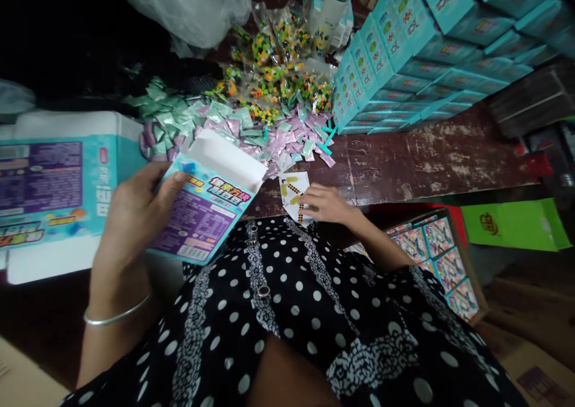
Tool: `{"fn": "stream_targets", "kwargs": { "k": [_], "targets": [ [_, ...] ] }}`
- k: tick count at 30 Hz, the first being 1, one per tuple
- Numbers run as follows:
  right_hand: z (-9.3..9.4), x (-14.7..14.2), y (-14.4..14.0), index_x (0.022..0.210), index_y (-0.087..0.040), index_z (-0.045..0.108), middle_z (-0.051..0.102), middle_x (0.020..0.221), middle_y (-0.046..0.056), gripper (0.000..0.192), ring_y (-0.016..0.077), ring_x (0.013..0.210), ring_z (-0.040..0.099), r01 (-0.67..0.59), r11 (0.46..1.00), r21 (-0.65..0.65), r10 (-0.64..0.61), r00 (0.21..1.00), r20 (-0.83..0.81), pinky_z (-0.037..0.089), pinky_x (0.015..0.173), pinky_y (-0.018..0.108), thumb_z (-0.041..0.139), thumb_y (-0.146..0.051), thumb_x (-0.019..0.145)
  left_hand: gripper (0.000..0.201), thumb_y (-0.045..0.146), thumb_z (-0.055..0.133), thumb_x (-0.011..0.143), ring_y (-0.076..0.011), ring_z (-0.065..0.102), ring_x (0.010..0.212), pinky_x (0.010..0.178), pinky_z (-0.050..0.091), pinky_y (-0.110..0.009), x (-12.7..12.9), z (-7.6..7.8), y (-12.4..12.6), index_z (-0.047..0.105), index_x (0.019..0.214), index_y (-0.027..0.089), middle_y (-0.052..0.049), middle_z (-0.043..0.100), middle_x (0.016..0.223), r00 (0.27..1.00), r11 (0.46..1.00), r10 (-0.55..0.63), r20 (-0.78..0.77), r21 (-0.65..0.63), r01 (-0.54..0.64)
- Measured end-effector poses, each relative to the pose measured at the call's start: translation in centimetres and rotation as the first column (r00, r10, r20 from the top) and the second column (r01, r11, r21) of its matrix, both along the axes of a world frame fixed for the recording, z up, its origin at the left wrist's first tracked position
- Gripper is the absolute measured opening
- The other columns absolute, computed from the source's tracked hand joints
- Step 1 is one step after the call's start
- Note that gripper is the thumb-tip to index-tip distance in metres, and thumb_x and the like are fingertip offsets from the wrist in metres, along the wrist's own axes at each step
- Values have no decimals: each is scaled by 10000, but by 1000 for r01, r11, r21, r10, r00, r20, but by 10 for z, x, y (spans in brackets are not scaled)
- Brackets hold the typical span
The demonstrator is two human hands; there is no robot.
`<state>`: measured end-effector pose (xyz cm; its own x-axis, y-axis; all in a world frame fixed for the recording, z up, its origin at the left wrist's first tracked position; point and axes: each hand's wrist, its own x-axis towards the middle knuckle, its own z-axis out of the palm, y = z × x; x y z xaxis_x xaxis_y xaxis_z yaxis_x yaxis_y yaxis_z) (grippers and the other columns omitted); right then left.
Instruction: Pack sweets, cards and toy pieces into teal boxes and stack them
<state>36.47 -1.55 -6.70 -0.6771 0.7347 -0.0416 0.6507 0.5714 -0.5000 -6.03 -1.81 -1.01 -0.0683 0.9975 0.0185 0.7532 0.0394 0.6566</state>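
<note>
My left hand (130, 215) grips a small teal and purple carton (204, 206) with its white top flap open, held above my lap. My right hand (326, 204) rests at the near edge of the wooden table (426, 155), fingers pinching a stack of white leaflets with a yellow printed pattern (293, 192). Just beyond lies a heap of green and pink foil sachets (224, 125). Behind that sits a pile of clear bags with coloured bricks (278, 65).
Rows of closed teal cartons (404, 47) are stacked at the table's far right. A large flat printed carton (49, 185) lies at the left. A brown box of packed cartons (440, 257) and a green box (512, 224) stand on the floor at right.
</note>
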Motion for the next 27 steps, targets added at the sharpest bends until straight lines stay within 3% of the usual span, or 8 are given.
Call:
{"fn": "stream_targets", "kwargs": {
  "k": [2,4,12,16,20,22,24,27],
  "targets": [
    [-13,4,-11,1313,-251,833,789,1209,126,336,297,1150,676,-37,999,24,35,994,108,588,929,397,757,-489,1089,490,622,580,989,-332,703,947,849,480,-437,1,-1,-1,777,1158,206,-164,809,1088,1000,1000,-4,-21,-28,4],
    [-23,3,-12,1394,-256,807,759,1275,139,404,300,1190,651,-47,998,35,42,991,129,589,983,399,773,-512,1083,468,632,589,975,-330,695,901,835,479,-434,4,-2,-1,770,1117,225,-139,790,1014,999,999,-8,-36,-54,6],
    [-36,-2,28,1390,-248,798,745,1260,118,380,279,1192,650,-33,998,52,29,997,78,564,1075,409,776,-482,1091,503,673,545,965,-339,719,963,874,498,-446,12,-2,4,757,1115,243,-147,804,1070,998,995,-39,-48,-96,34],
    [-38,-12,52,1459,-247,761,753,1305,121,384,282,1238,659,51,990,129,-63,993,95,560,1085,398,722,-436,1127,538,646,489,1005,-335,713,992,896,506,-443,15,2,2,742,1167,200,-187,809,1142,995,986,-78,-67,-154,67],
    [-26,-10,75,1307,-215,817,795,1269,125,277,292,1227,687,227,948,225,-249,966,73,550,1094,411,631,-365,1168,639,659,402,1023,-343,713,1035,918,507,-444,14,9,-2,726,1249,157,-219,791,1187,990,974,-102,-97,-211,79],
    [-13,1,85,1281,-193,818,793,1293,151,287,314,1244,690,416,861,293,-457,885,86,551,1095,428,581,-315,1174,677,680,383,1017,-354,717,1034,908,502,-451,12,9,-2,724,1265,150,-227,786,1180,988,969,-102,-116,-235,73],
    [1,13,93,1371,-185,791,770,1361,183,307,348,1288,684,530,781,332,-603,777,179,557,1086,442,605,-258,1138,699,687,389,1010,-371,721,1050,912,499,-459,11,6,0,724,1298,144,-237,785,1195,987,964,-98,-125,-259,63],
    [16,23,101,1480,-204,744,759,1400,188,414,354,1292,703,534,796,284,-605,701,378,564,1076,429,653,-193,1077,747,689,403,1011,-407,725,1111,945,500,-479,11,-1,3,717,1366,112,-271,780,1253,988,956,-109,-113,-286,73]
  ]
}}
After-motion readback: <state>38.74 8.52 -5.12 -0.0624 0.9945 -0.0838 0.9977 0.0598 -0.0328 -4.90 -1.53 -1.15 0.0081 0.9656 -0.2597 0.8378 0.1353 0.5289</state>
